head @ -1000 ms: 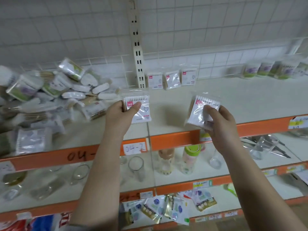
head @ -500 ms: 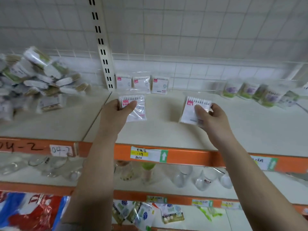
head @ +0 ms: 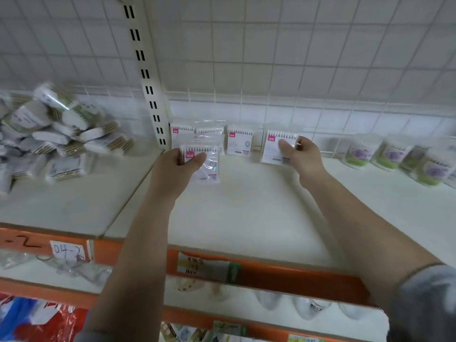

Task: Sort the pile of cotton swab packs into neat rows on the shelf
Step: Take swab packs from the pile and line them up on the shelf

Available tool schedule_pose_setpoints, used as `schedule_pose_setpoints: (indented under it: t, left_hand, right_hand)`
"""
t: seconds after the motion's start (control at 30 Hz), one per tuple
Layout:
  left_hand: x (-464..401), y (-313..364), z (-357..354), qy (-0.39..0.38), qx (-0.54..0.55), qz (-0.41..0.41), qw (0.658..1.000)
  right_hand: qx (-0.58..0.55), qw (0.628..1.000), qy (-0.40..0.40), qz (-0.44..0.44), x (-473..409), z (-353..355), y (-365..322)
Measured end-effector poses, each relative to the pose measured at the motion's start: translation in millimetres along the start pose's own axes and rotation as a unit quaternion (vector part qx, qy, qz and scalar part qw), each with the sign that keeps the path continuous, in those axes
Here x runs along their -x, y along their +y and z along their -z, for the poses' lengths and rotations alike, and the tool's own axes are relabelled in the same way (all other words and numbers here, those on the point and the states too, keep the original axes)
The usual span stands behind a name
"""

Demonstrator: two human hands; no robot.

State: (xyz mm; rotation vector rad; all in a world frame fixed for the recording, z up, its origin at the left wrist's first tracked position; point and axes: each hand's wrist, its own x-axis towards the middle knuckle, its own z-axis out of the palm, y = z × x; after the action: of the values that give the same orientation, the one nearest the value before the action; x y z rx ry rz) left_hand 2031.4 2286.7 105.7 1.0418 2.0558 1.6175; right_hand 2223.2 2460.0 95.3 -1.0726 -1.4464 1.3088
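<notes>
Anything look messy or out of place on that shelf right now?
Yes. The pile of swab packs at the shelf's left end is a jumble, packs tilted every way. The three packs against the back wall stand in a row, though the middle one is blurred.

Upright swab packs (head: 239, 143) along shelf (head: 246, 218) back

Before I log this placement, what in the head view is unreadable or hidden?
- Middle pack of the back row: mostly hidden by the left hand's pack.
- Right hand's pack: print blurred, lower part covered by the right hand.
- Pile: motion-blurred, cut off at the left edge.
- Price label: smeared.
</notes>
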Motion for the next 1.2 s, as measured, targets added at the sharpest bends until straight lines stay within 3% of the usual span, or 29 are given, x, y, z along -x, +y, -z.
schedule_pose_setpoints:
  t: [0.23, 0.53, 0.93, 1.03, 1.2]
  left_hand:
    - [-11.0, -5.3, 1.5, 0.021, -0.011, 0.023, 0.999]
    - [-15.0, -14.2, 5.3, 0.028, -0.012, 0.033, 0.999]
    - [-26.7, -12.7, -13.9, -0.050, 0.009, 0.005, 0.999]
    - [-33.0, -3.6, -35.4, -0.087, 0.018, 0.000, 0.996]
    - [-46.2, 25.5, -85.1, -0.151, 0.068, 0.011, 0.986]
  right_hand:
    - [0.028, 0.999, 0.020, -0.026, -34.9, -12.2, 16.2]
    - [0.105, 0.994, 0.025, 0.002, -44.4, -23.1, 21.2]
    - [0.212, 0.977, 0.020, -0.011, -29.9, -1.7, 21.1]
    - [0.321, 0.947, -0.027, -0.010, -14.4, 16.7, 13.8]
    - [0.510, 0.852, -0.119, -0.025, 26.4, 52.0, 3.5]
